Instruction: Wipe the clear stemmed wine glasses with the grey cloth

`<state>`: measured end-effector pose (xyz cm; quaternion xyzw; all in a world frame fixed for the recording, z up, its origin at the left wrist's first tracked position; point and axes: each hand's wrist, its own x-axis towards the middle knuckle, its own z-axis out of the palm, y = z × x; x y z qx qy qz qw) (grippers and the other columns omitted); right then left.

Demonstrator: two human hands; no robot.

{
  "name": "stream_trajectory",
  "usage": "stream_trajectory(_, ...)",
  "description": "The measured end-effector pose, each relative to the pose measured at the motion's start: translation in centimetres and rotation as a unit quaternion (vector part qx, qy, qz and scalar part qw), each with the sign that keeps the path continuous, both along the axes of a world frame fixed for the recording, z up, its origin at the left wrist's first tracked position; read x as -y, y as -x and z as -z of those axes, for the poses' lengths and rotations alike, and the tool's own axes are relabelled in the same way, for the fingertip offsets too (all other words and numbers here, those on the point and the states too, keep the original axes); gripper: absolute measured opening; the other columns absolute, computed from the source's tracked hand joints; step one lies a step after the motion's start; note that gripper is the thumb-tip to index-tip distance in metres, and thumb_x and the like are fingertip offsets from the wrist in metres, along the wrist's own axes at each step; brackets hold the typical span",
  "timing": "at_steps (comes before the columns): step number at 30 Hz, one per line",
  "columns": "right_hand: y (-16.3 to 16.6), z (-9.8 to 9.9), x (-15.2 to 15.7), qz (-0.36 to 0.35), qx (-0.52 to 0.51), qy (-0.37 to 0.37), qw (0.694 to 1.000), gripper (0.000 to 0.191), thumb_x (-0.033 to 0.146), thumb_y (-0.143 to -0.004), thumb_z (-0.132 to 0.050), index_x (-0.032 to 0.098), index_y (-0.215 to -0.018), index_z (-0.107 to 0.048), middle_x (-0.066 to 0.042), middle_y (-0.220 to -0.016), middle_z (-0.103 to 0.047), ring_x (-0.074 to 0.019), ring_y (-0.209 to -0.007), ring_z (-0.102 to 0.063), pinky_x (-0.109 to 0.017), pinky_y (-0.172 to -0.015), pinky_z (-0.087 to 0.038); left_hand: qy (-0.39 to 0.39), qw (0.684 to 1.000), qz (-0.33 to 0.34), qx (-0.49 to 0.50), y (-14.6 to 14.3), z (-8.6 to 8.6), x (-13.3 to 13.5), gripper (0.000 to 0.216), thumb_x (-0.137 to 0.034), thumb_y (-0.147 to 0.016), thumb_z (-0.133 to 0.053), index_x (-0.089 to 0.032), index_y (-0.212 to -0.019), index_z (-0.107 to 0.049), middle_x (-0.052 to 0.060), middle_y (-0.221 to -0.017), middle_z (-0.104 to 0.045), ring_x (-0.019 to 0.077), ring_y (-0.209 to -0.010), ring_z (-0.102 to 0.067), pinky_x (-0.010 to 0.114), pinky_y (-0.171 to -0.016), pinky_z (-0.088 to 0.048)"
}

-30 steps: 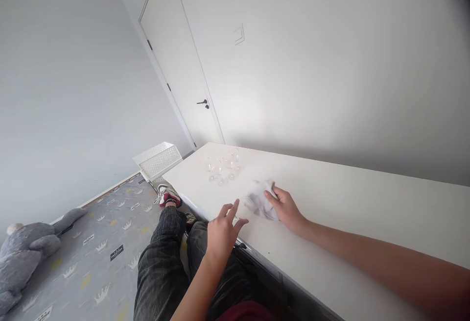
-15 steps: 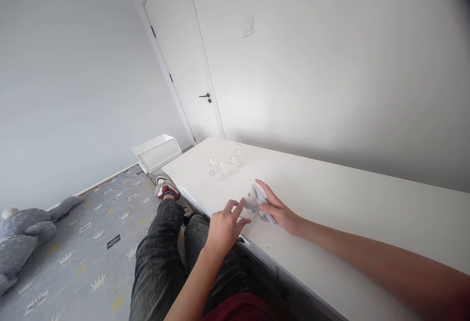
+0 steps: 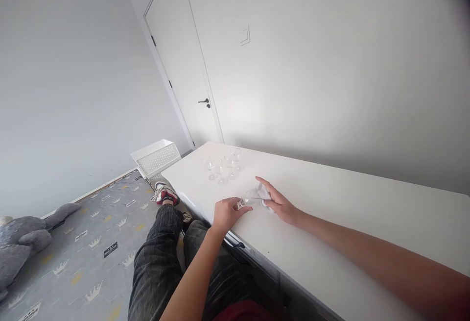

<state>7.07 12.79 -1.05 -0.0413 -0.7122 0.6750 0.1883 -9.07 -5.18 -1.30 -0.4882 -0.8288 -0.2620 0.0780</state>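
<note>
A clear stemmed glass (image 3: 241, 203) lies sideways between my two hands above the white tabletop. My left hand (image 3: 228, 214) is closed on its foot end, thumb below and fingers above. My right hand (image 3: 282, 207) wraps a crumpled pale grey cloth (image 3: 263, 194) around the other end, so the bowl is mostly hidden. Farther along the table, several clear stemmed glasses (image 3: 222, 168) stand upright in a cluster, apart from both hands.
The long white table (image 3: 330, 193) runs along the wall. A white perforated basket (image 3: 157, 158) is beyond its far end. A grey plush toy (image 3: 25, 242) lies on the patterned mat (image 3: 84, 272) at left. My legs are beside the table's front edge.
My left fingers, spread near the cloth before, have closed on the glass's foot end. The cloth-wrapped glass has turned more level, with its foot end now showing towards the left.
</note>
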Motion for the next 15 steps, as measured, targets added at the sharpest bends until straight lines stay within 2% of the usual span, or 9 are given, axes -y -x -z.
stream_trajectory(2, 0.2, 0.1, -0.7, 0.008, 0.001, -0.055, 0.998, 0.079, 0.024, -0.085, -0.056, 0.033, -0.160, -0.034, -0.006, -0.130, -0.061, -0.0250, -0.115, -0.058, -0.039, -0.098, -0.046, -0.026, 1.000, 0.012, -0.006, 0.5, 1.2, -0.9, 0.044, -0.062, -0.084, -0.073, -0.019, -0.078, -0.075, 0.000, -0.063, -0.064, 0.0126, -0.059, -0.053, 0.025, -0.061, -0.033)
stream_trajectory(4, 0.3, 0.2, -1.2, -0.006, 0.019, -0.068, 0.997, 0.081, 0.021, -0.082, -0.055, 0.032, -0.160, -0.035, -0.005, -0.130, -0.062, -0.0252, -0.117, -0.057, -0.038, -0.098, -0.046, -0.036, 0.999, 0.037, -0.019, 0.8, 1.7, -1.3, 0.045, -0.063, -0.086, -0.071, -0.019, -0.078, -0.074, 0.001, -0.064, -0.064, 0.0135, -0.061, -0.053, 0.026, -0.062, -0.033)
stream_trajectory(7, 0.2, 0.1, -1.6, -0.038, 0.042, -0.028, 0.998, 0.083, 0.016, -0.076, -0.054, 0.031, -0.156, -0.042, -0.003, -0.110, -0.066, -0.0197, -0.090, -0.060, -0.032, -0.080, -0.047, -0.039, 0.997, 0.067, -0.028, 1.0, 1.7, -1.3, 0.047, -0.065, -0.087, -0.068, -0.019, -0.077, -0.071, 0.001, -0.065, -0.062, 0.0144, -0.064, -0.054, 0.026, -0.064, -0.034)
stream_trajectory(9, 0.1, 0.1, -1.5, -0.026, 0.035, 0.014, 0.999, 0.082, 0.017, -0.076, -0.055, 0.031, -0.156, -0.042, -0.001, -0.095, -0.064, -0.0162, -0.072, -0.054, -0.029, -0.067, -0.042, -0.035, 0.997, 0.059, -0.017, 1.1, 1.6, -1.2, 0.048, -0.065, -0.087, -0.068, -0.019, -0.074, -0.067, 0.000, -0.065, -0.061, 0.0139, -0.063, -0.053, 0.026, -0.063, -0.033)
stream_trajectory(11, 0.0, 0.2, -1.2, -0.005, 0.019, 0.012, 1.000, 0.083, 0.019, -0.078, -0.054, 0.031, -0.158, -0.038, 0.001, -0.087, -0.061, -0.0154, -0.065, -0.049, -0.029, -0.064, -0.040, -0.018, 0.999, 0.043, -0.009, 1.1, 1.5, -1.1, 0.050, -0.066, -0.087, -0.068, -0.019, -0.071, -0.063, -0.001, -0.064, -0.059, 0.0131, -0.060, -0.050, 0.026, -0.060, -0.031)
stream_trajectory(15, 0.2, 0.8, -0.4, -0.013, 0.018, -0.157, 0.987, 0.086, 0.015, -0.077, -0.052, 0.031, -0.160, -0.037, 0.003, -0.077, -0.057, -0.0163, -0.062, -0.044, -0.033, -0.073, -0.042, -0.003, 0.999, 0.039, -0.025, 1.1, 1.4, -1.1, 0.052, -0.065, -0.089, -0.064, -0.019, -0.068, -0.057, -0.001, -0.063, -0.058, 0.0131, -0.059, -0.049, 0.026, -0.060, -0.028)
